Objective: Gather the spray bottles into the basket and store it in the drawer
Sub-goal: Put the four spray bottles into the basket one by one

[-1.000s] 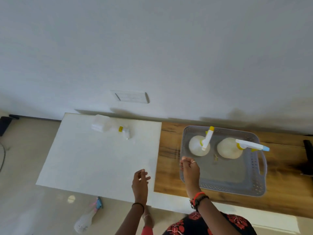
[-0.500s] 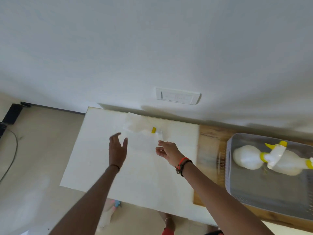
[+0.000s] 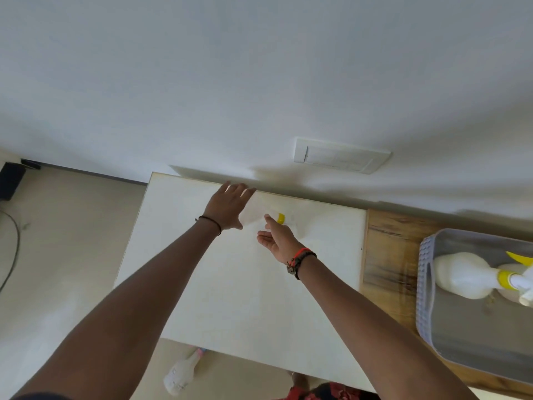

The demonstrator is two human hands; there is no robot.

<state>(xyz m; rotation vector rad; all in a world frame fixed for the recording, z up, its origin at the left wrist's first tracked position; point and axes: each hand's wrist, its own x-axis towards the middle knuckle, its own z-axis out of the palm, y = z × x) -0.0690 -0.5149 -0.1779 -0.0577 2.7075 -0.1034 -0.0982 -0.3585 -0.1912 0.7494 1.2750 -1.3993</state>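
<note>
Now both hands [image 3: 229,207] [image 3: 278,239] reaching spray bottle [image 3: 259,216]

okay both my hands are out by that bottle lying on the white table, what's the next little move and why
Probably close the left hand around the body of the lying spray bottle and lift it. Both hands are open, the right hand just beside its yellow collar, and the basket already holds two bottles.

White spray bottle [image 3: 259,216] lying on white top; two bottles [image 3: 461,280] in grey basket [image 3: 425,287].
</note>
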